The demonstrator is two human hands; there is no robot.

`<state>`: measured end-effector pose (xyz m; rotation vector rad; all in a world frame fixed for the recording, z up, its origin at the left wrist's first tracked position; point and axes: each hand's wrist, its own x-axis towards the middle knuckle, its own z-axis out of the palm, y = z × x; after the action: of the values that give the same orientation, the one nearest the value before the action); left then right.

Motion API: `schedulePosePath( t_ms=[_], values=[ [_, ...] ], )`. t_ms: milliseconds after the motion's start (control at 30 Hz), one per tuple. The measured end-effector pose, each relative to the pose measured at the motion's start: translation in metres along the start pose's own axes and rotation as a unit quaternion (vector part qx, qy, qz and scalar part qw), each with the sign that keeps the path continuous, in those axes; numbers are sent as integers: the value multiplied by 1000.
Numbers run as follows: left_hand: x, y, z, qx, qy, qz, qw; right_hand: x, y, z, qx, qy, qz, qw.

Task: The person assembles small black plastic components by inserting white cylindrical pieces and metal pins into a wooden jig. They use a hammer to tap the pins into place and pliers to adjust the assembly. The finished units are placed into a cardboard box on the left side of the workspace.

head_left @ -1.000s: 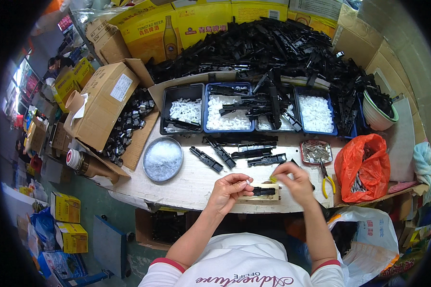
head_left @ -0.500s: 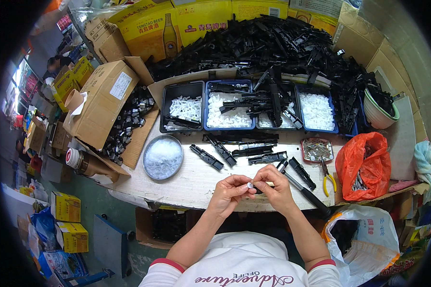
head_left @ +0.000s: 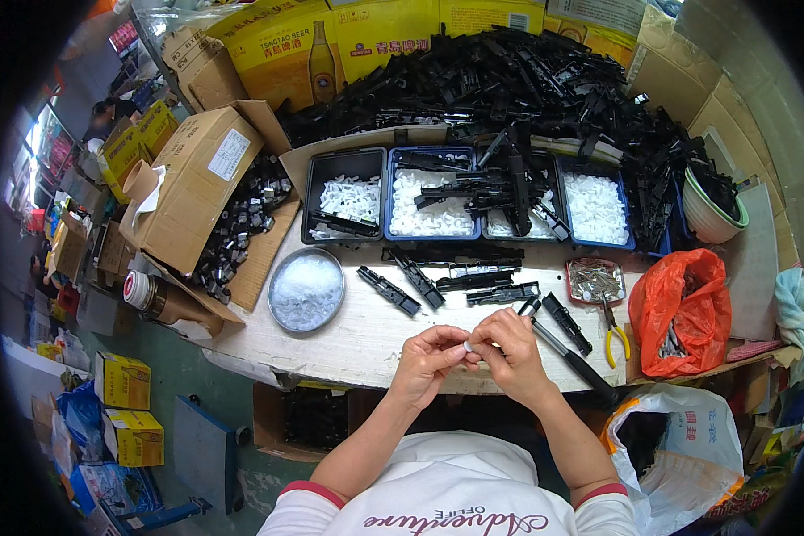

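Near the front edge of the table, my left hand (head_left: 427,364) and my right hand (head_left: 516,355) meet fingertip to fingertip. Pinched between them is a small white plastic piece (head_left: 468,346), mostly covered by the fingers. Just beyond my hands lie several long black plastic-and-metal assemblies (head_left: 389,290), some side by side. Another black assembly (head_left: 566,323) rests to the right. Beside my right hand a hammer (head_left: 586,370) lies with its black grip toward me, its head partly hidden. Pliers with yellow handles (head_left: 616,345) sit further right.
Trays of white parts (head_left: 431,238) line the back, black assemblies lying across some. Behind them rises a black heap (head_left: 500,85). At left are a round bowl (head_left: 305,331) of translucent material and a cardboard box (head_left: 196,192). A pin dish (head_left: 596,279) and red bag (head_left: 679,313) stand right.
The fingers of both hands have shifted slightly around the white piece, which now shows a different side. My right fingertips cover more of it. The objects on the table stay in place.
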<state>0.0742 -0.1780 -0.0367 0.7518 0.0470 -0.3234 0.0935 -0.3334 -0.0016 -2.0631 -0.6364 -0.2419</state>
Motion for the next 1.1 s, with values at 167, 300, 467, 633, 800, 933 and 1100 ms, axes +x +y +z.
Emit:
schedulePosePath(
  t_ms=[167,300,467,633,800,933,1100],
  values=[
    [-3,5,5,127,9,15,992,-1,8,6,24,-1,3,1000],
    [-7,2,5,113,28,34,993,-2,12,16,46,47,3,998],
    [-10,-3,1,87,44,49,994,-6,9,18,55,66,-6,996],
    [-10,-6,1,110,47,79,990,-4,5,24,17,52,-18,998],
    [-12,14,0,298,72,59,950,-7,14,21,-55,8,-31,998],
    [-9,20,-11,394,81,59,914,-19,24,24,-124,-66,-28,990],
    [-3,9,-18,459,70,72,883,-19,29,33,-171,-53,-37,983]
  ],
)
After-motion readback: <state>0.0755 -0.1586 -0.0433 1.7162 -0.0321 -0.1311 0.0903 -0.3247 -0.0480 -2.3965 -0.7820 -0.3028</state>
